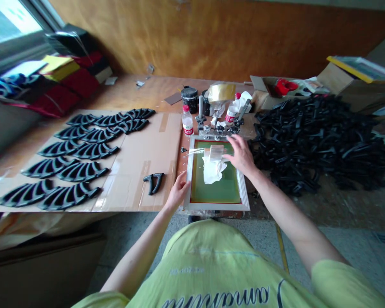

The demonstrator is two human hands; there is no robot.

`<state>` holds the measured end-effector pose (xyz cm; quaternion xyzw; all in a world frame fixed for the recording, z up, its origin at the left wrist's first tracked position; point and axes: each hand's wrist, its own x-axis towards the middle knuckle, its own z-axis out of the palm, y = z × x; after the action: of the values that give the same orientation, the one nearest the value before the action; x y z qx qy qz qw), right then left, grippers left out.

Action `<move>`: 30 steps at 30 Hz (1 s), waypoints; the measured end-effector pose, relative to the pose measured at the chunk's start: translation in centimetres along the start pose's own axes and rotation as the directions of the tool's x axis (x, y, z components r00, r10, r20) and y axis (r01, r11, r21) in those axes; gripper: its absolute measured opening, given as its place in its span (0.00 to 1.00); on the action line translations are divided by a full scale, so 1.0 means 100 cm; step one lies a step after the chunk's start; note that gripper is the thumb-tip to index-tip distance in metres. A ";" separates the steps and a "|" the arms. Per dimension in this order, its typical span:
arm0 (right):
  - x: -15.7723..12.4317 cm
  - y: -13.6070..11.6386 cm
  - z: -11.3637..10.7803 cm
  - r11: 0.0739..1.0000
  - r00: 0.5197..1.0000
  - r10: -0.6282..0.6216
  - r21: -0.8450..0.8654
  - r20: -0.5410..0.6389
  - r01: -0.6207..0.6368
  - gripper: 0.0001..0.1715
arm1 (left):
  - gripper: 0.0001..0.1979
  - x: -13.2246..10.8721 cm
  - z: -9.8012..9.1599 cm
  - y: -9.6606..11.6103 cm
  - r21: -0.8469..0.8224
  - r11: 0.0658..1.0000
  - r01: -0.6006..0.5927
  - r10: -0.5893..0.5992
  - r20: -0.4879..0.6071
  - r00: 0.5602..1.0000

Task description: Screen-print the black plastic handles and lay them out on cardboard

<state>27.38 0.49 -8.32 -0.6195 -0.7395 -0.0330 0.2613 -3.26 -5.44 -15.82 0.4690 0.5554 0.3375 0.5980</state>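
A small screen-printing frame (244, 188) with a green mesh lies in front of me, hinged to a metal clamp (216, 130) at its far end. My left hand (179, 191) grips the frame's left rail, fingers curled over the edge. My right hand (240, 152) reaches over the far right part of the mesh, fingers bent, touching a clear squeegee-like block (216, 152) that sits above a crumpled white cloth (213, 171). A single black plastic part (154, 182) lies on the cardboard just left of the frame.
Rows of black curved plastic parts (73, 171) lie on a cardboard sheet (141, 154) at left. A big heap of the same black parts (317, 141) is at right. Bottles (187, 121), a black jar (190, 98) and tape stand behind the frame. Boxes sit far right.
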 end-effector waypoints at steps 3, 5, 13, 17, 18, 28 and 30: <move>0.011 -0.030 0.016 0.995 0.960 -0.064 -0.050 0.273 0.081 0.25 | 0.35 0.011 0.002 -0.021 0.094 0.996 0.004 -0.001 -0.028 1.000; 0.002 -0.041 0.024 0.994 0.900 -0.045 -0.069 0.433 0.082 0.13 | 0.33 0.016 0.001 -0.028 0.121 0.993 0.007 -0.002 -0.041 0.999; -0.059 -0.047 0.009 0.945 0.731 -0.273 0.030 0.626 0.326 0.19 | 0.33 0.019 0.001 -0.038 0.051 0.998 0.035 -0.033 -0.038 0.999; -0.044 -0.044 0.004 0.951 0.741 -0.284 0.079 0.608 0.300 0.09 | 0.33 0.017 0.002 -0.037 0.021 0.999 0.030 -0.030 -0.005 1.000; -0.042 -0.044 0.006 0.960 0.775 -0.258 0.063 0.577 0.273 0.09 | 0.33 0.017 0.002 -0.036 0.014 1.000 0.025 -0.025 0.002 1.000; -0.047 -0.051 0.013 0.972 0.844 -0.233 0.098 0.483 0.212 0.11 | 0.36 0.009 0.001 -0.022 -0.004 0.999 0.041 -0.041 0.014 0.999; -0.022 -0.051 0.011 0.985 0.902 -0.170 0.092 0.398 0.145 0.18 | 0.40 0.005 -0.001 -0.009 -0.034 0.998 0.060 -0.058 0.031 0.998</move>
<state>22.49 -2.30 -8.81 -0.5428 -0.8258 0.0970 0.1181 -3.34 -5.26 -16.84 0.4468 0.5540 0.3224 0.6241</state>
